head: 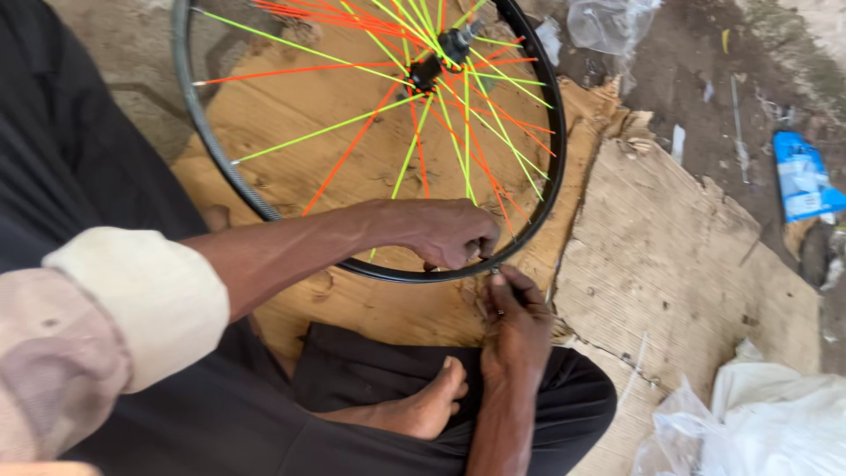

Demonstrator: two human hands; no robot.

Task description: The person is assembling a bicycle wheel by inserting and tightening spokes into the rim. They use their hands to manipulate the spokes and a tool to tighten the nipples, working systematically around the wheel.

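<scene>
Black alloy forms the rim [264,207] of a bicycle wheel that stands near upright on torn cardboard [679,256] spread over the ground, in front of a seated person whose bare foot [432,405] rests below it. Orange and yellow-green spokes [352,123] run from the hub [438,55] out to the rim. The left hand [441,231] closes over the lowest part of the rim, fingers curled around it near 1 spoke end. The right hand [515,322] comes up from below and pinches a small, thin tool or fitting against the rim just beside the left hand; its exact kind cannot be told. Judged from this, spoke adjustment at the rim is in hand. The next move calls for a steady rim and a fine twist at that 1 spoke end. Plastic bags [767,414] lie nearby.
</scene>
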